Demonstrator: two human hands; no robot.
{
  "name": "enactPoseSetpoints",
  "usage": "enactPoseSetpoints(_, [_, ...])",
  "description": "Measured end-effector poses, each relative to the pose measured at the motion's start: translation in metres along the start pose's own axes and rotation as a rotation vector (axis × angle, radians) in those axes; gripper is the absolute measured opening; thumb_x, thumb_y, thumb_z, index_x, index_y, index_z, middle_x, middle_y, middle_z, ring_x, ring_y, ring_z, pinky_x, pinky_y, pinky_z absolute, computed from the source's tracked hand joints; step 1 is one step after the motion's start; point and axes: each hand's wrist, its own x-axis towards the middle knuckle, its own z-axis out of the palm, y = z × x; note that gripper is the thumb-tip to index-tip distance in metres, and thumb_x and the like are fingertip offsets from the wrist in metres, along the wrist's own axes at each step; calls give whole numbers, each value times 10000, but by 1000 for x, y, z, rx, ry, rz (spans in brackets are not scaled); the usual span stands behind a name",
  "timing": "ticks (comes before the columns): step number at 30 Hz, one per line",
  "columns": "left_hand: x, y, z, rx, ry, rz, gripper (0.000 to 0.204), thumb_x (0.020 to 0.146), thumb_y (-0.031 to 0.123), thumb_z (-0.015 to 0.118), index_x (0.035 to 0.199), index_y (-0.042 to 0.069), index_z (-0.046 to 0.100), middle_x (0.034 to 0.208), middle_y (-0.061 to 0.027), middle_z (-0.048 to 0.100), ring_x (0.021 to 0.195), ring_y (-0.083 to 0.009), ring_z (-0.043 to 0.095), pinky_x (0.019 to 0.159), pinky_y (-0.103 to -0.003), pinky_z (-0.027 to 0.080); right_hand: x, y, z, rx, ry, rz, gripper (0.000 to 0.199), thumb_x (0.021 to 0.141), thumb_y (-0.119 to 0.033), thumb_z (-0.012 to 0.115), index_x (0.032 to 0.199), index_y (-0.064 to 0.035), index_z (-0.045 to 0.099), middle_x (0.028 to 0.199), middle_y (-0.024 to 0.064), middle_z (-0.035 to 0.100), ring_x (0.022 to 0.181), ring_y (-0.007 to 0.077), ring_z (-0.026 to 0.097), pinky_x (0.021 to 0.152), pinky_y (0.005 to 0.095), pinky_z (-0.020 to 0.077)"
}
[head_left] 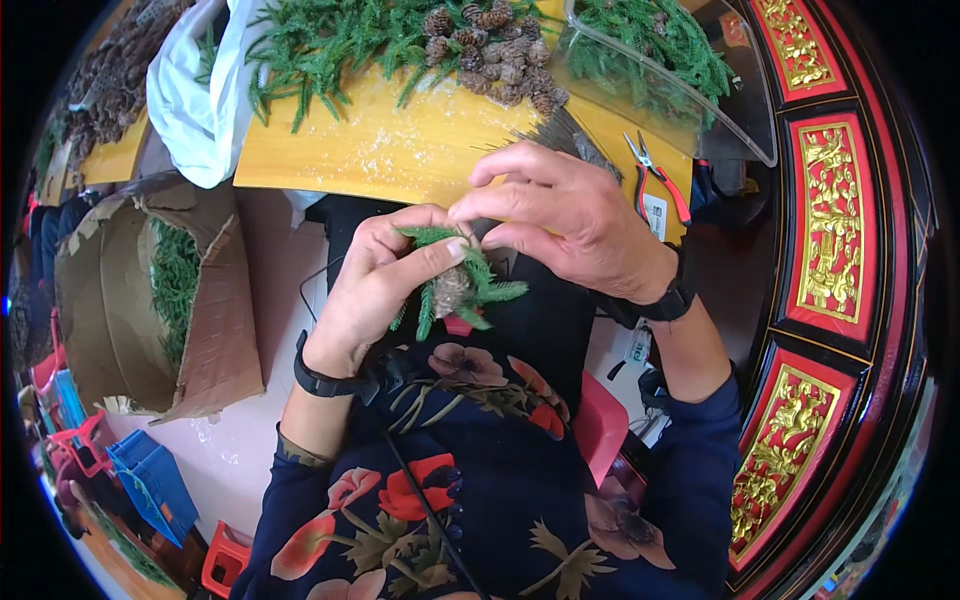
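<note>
My left hand (368, 275) is closed around a green artificial pine sprig (498, 291), thumb pressed on its top, above my lap. A brown pine cone (452, 293) hangs among the needles, just below that thumb. My right hand (565, 215) meets it from the right, thumb and fingertips pinched together at the sprig's upper end. Whatever lies between those right fingertips is too small to make out. Beyond the right hand, a bundle of thin dark wires (570, 138) lies on the yellow table (330, 160).
Red-handled pliers (660, 180) rest at the table's right. Farther back are piled pine cones (505, 60), green sprigs (340, 40) and a clear plastic bin (640, 80). A white bag (195, 110) hangs at left above a cardboard box (215, 310). Carved red-and-gold panels (830, 220) stand right.
</note>
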Motion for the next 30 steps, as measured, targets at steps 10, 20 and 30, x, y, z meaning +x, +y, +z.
enactPoseSetpoints(10, [-1,1,-11,-101,-203,-87,188,833,89,652,969,-42,646,843,-60,660,777,-115,591,745,-233,444,7,0,-3,-105,-125,-227,201,755,-213,722,951,-186,687,1055,24,617,759,152,591,665,286,446])
enactPoseSetpoints(20, [1,2,-13,-188,-198,-222,165,843,84,647,962,-31,654,863,-51,662,780,-106,591,737,-230,451,7,3,-4,-101,-143,-240,134,786,-225,692,897,-154,667,1003,19,627,779,164,597,661,300,437])
enactPoseSetpoints(30, [-1,10,4,663,84,143,99,838,13,640,932,-11,659,833,-28,649,749,-71,562,671,-211,427,3,-12,-3,-147,-296,211,99,786,-151,689,848,-84,652,883,26,634,796,195,616,710,317,436])
